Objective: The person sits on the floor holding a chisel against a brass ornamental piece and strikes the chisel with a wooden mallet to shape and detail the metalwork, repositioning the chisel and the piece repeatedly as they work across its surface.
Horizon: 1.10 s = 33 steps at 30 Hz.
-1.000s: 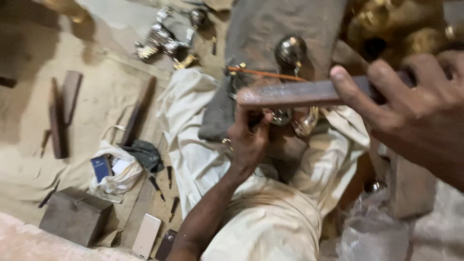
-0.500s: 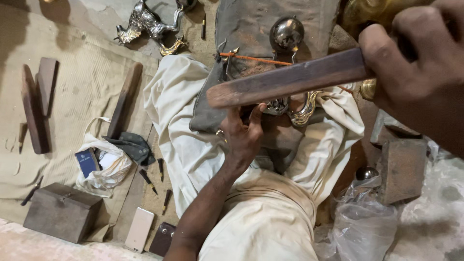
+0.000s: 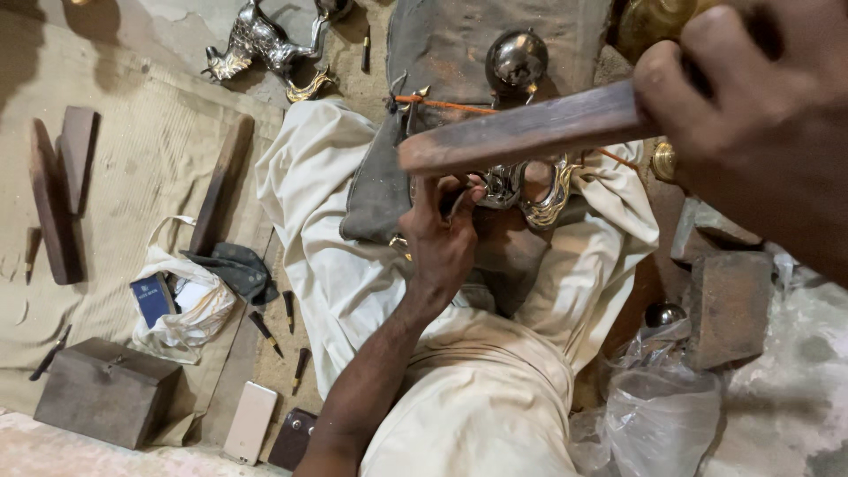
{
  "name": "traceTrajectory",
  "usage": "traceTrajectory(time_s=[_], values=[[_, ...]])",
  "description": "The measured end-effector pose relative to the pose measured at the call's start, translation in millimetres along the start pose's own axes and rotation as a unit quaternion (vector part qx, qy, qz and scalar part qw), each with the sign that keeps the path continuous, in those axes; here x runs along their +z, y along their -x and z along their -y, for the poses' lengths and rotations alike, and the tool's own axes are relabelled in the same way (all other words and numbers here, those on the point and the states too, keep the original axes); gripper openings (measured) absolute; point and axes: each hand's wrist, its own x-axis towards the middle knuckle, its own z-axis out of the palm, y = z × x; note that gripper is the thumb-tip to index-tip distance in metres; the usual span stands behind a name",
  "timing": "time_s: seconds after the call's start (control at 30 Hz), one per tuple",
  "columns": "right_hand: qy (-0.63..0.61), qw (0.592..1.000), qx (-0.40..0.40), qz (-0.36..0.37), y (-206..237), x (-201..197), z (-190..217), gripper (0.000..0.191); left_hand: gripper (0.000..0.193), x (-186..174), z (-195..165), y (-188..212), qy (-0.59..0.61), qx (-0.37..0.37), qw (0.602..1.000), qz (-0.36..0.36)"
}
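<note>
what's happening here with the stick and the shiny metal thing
A person sits on the floor. The right hand holds a flat wooden stick raised over a shiny metal piece in the lap. The left hand holds a small tool against that piece. More small tools and a metal animal figure lie nearby.

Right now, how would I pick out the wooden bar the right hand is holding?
Start at the person's lap, draped in cream cloth. Above it, the right hand comes in from the upper right, closed around one end of the wooden bar. The bar is long, flat and dark brown, raised over the shiny metal piece, unlike the wooden slats lying on the mat.
</note>
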Motion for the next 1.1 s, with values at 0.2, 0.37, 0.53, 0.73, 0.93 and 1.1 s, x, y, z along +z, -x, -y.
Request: traceTrajectory(time_s=[0.2,0.37,0.53,0.73,0.93,1.1], values=[[-0.05,0.996,0.068,0.016,31.2,22.8,13.6,0.04,0.035,1.9,-0.3,0.2,-0.029,0.002,1.0,0.006],[-0.282,0.931,0.227,0.049,101.0,55.9,48.2,0.044,0.051,-24.0,-11.3,-34.6,0.06,0.004,0.991,0.118],[-0.467,0.782,0.412,0.031,149.4,111.0,121.0,0.047,0.057,-21.3,-29.0,-87.9,-0.123,0.134,0.877,0.445],[-0.453,0.754,0.474,-0.044,179.1,139.9,203.7,0.054,0.06,10.0,-46.1,-112.4,-0.224,0.225,0.736,0.598],[-0.542,0.654,0.497,-0.177,185.5,144.3,232.5,0.029,0.045,21.5,-48.9,-118.6,-0.178,0.287,0.704,0.624],[-0.48,0.749,0.436,-0.136,187.9,155.6,219.3,0.028,0.032,26.6,-49.7,-116.9,-0.212,0.293,0.7,0.616]])
